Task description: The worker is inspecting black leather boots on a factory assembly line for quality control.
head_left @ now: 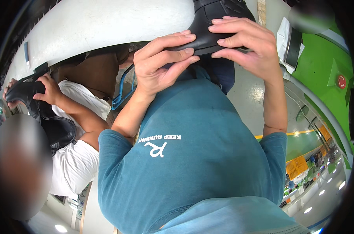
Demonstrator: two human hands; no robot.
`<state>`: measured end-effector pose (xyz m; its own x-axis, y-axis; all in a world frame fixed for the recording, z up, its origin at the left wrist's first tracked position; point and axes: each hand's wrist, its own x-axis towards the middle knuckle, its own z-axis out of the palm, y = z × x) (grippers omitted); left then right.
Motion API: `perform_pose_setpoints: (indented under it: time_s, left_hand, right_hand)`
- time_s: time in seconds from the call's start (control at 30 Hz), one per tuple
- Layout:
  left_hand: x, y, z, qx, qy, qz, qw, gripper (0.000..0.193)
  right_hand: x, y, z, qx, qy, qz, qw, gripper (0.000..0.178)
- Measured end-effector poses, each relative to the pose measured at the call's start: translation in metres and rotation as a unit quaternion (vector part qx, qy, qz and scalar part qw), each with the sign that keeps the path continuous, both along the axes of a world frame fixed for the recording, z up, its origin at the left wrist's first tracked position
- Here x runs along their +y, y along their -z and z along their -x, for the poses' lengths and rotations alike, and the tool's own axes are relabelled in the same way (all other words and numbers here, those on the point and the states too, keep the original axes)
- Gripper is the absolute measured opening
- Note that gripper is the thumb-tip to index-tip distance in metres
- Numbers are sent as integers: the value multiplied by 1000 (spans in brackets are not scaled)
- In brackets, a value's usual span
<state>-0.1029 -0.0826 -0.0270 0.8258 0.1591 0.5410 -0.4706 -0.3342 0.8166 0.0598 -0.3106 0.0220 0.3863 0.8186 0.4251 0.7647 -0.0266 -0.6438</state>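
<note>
At the top centre of the frame, a black leather boot with a dark sole [205, 38] is held at the near edge of a white, curved-edge worktable [118, 23]. The person's left hand [155, 64] is clamped on the boot's lower left end, fingertips above and thumb below. The person's right hand [253, 43] is closed on the boot's right part, fingers spread over the upper and thumb low by the sole edge. The two hands are apart from each other, with part of the boot between them. The person wears a teal short-sleeved T-shirt [208, 156].

At the left of the frame, a co-worker in a white top [73, 167] grips a second, tall black boot [22, 91]. A slim blue stick with a white tip [26, 52] lies on the worktable at upper left. A green machine panel [317, 62] with a round red button [341, 81] stands at upper right.
</note>
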Motion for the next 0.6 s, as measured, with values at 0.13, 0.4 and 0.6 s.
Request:
perform_pose_setpoints:
  time_s: [0.13, 0.4, 0.6]
  left_hand:
    - [2, 2, -1, 4, -3, 5, 1000, 26]
    - [3, 9, 1, 0, -18, 19, 1000, 30]
    - [8, 27, 4, 21, -26, 81, 996, 24]
  right_hand:
    - [9, -21, -4, 94, -6, 59, 994, 36]
    - [-7, -15, -19, 306, 253, 5, 918, 39]
    - [-16, 17, -64, 462, 158, 171, 856, 73]
